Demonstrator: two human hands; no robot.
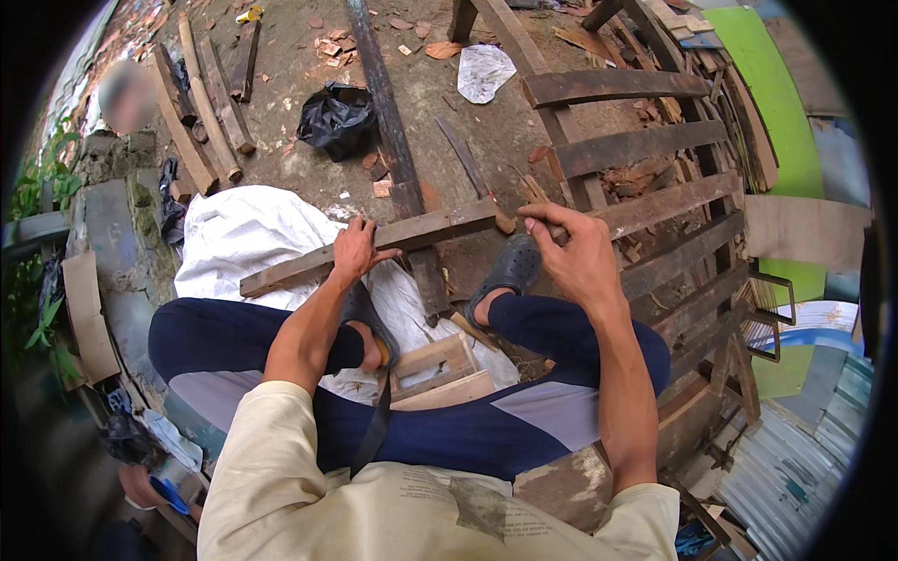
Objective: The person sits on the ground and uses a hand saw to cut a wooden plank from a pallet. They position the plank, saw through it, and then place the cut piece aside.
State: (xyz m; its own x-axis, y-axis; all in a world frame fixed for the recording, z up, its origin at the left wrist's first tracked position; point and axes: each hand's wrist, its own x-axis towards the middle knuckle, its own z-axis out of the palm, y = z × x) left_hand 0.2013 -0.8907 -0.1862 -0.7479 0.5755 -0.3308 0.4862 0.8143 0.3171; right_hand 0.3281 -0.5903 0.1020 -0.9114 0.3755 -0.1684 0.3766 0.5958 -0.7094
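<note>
A short squared wooden beam (412, 234) slants across in front of me, lying over a long dark timber (382, 103). My left hand (355, 249) grips the beam left of its middle, fingers over the far edge and thumb stretched along it. Past the beam's right end, my right hand (575, 251) is closed around a short brown piece whose kind I cannot make out. A machete (463, 157) lies just beyond that end, its wooden handle close to the beam. Beneath the beam's left part spreads a white sack (248, 229).
A slatted wooden frame (645, 145) stands at my right. Far left lie several wooden strips (201, 89). A black plastic bag (337, 122) and a clear plastic bag (485, 73) rest on the ground. A small wooden frame (440, 369) sits between my feet. Another person (126, 98) is at the far left.
</note>
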